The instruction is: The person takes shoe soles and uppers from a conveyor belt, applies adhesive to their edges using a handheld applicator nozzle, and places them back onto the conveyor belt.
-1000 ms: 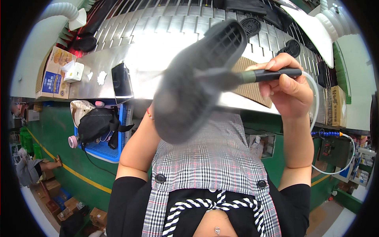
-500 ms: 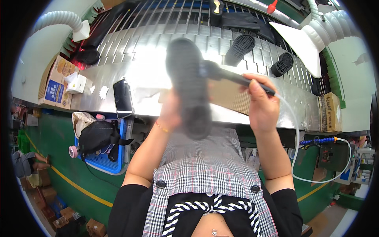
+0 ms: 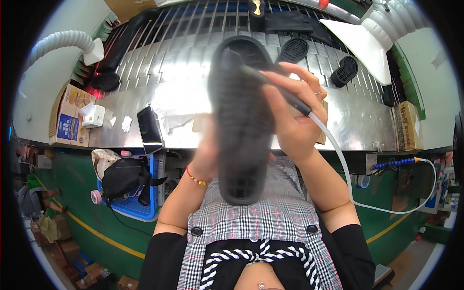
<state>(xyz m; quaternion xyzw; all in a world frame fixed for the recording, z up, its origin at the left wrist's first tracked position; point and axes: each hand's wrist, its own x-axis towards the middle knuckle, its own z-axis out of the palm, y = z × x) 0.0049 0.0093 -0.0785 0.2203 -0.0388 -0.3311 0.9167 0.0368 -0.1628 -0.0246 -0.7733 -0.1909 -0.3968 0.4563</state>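
Observation:
In front of me is a black shoe sole (image 3: pixel 241 130), smeared by motion, its raised rim and gridded heel facing up. My left hand (image 3: pixel 208 153) grips it from the left side, partly hidden behind it and blurred. In my right hand (image 3: pixel 297 111) is a black-handled brush (image 3: pixel 296 102) with a pale hose (image 3: pixel 338 152) running off its back end. The blurred head of the brush lies over the toe half of the sole; whether it touches I cannot tell.
Two more soles (image 3: pixel 293 50) (image 3: pixel 344 71) lie on the slatted metal conveyor (image 3: pixel 183 58). A phone (image 3: pixel 150 129), a tissue pack (image 3: pixel 93 116) and cartons (image 3: pixel 72 116) (image 3: pixel 408 126) stand along the bench edge. White ducts hang left and right (image 3: pixel 379 34). A blue basket (image 3: pixel 128 210) holds a bag.
The sole has turned its rimmed inner side up and come a little nearer me. My right hand has brought the brush left, from beside the sole's edge to over its toe half.

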